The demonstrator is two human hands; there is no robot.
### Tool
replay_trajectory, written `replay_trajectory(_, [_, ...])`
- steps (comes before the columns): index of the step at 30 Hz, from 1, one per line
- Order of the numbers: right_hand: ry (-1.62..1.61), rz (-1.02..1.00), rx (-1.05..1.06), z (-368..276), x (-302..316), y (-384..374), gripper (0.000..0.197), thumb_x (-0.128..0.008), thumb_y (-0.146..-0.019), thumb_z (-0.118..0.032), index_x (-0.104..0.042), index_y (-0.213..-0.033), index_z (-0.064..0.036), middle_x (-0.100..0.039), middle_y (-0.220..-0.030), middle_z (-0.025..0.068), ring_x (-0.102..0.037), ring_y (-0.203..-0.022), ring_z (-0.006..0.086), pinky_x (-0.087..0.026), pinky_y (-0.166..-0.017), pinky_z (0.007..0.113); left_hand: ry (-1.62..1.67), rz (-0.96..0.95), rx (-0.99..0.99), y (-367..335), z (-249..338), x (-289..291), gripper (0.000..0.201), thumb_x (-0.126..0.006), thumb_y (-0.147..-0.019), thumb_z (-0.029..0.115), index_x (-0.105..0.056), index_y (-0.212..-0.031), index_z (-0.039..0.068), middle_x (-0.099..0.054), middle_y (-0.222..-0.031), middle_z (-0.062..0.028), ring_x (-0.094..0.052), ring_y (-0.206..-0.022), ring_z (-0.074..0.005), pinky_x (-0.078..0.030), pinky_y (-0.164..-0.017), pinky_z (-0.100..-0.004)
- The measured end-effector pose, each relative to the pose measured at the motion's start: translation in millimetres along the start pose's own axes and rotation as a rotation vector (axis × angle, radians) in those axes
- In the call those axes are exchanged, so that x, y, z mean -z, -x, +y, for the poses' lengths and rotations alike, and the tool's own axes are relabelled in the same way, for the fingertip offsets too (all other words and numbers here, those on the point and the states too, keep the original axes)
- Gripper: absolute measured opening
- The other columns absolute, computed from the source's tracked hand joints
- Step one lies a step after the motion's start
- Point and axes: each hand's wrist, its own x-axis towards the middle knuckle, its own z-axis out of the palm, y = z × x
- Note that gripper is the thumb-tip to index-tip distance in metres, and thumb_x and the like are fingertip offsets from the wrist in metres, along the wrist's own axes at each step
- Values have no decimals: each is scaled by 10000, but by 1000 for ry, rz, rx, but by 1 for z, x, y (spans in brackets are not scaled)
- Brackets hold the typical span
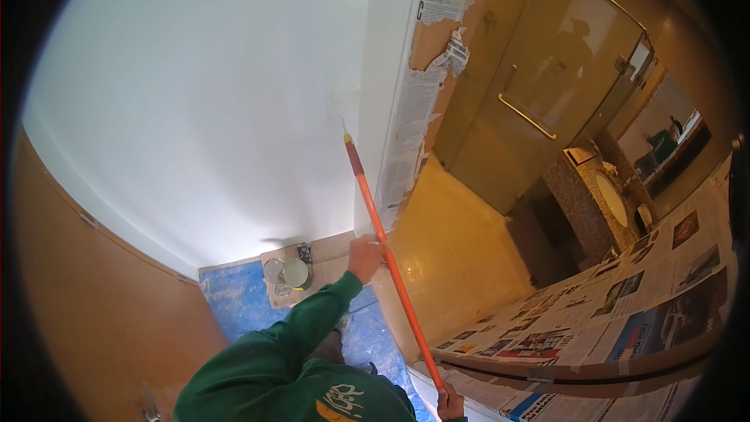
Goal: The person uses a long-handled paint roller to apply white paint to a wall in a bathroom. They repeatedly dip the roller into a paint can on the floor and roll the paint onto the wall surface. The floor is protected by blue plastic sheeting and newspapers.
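Note:
My left hand [366, 259], at the end of a green sleeve, is closed around the middle of a long orange pole [400, 287]. Lower down, at the bottom edge of the view, my right hand [451, 403] grips the same pole near its end. The pole slants up and to the left. Its far end has a dark red handle with a yellow tip [348, 138], and a thin wire runs on from it against the white wall [234, 109]. Whatever the wire carries, I cannot make out against the white.
A round can [296, 272] and clear containers stand on brown paper by the wall, over blue sheeting [234, 297]. Newspaper [398, 133] covers the door trim and a surface [539, 336] on the right. Beyond are a glass shower door [547, 86] and a sink [611, 197]. A brown door [101, 266] stands left.

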Motion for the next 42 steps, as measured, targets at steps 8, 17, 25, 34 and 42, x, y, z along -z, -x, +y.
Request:
replay_trajectory(8, [-30,9,33,1,-13,-19,306,-401,-951,-215,-557,-1115,-8,-633,-947,211,-630,-802,349,-485,-699,438,-98,5,-18,-15,-6,5,204,-620,-805,53,-572,-946,-87,-646,-739,-139,-642,-591,-183,-543,-490,-276])
replay_trajectory(17, [-105,30,-50,11,-26,-5,318,-411,-938,-261,-597,-1005,-12,-613,-835,225,-614,-743,371,-476,-651,436,-80,2,-6,-10,-54,24,201,-622,-791,49,-575,-919,-99,-643,-721,-151,-644,-592,-194,-542,-480,-294])
replay_trajectory(25, [-89,86,81,30,-57,-69,374,-394,-922,-336,-594,-996,-29,-542,-617,144,-547,-561,281,-427,-526,385,-211,20,-234,-29,24,5,205,-612,-817,48,-567,-954,-97,-652,-728,-134,-642,-587,-178,-543,-502,-268])
replay_trajectory(34, [-303,171,95,-29,-46,-126,429,-388,-933,-400,-598,-953,-26,-472,-568,26,-461,-498,91,-353,-463,275,-88,-69,-398,-42,134,-11,241,-618,-814,70,-573,-978,-102,-652,-685,-128,-631,-578,-157,-529,-491,-267])
replay_trajectory(42, [-153,253,181,3,-73,-99,523,-343,-925,-472,-601,-952,-18,-470,-558,40,-479,-484,147,-375,-474,311,-119,-3,-259,-32,75,-1,225,-629,-797,64,-582,-946,-97,-647,-678,-132,-628,-563,-156,-534,-475,-275])
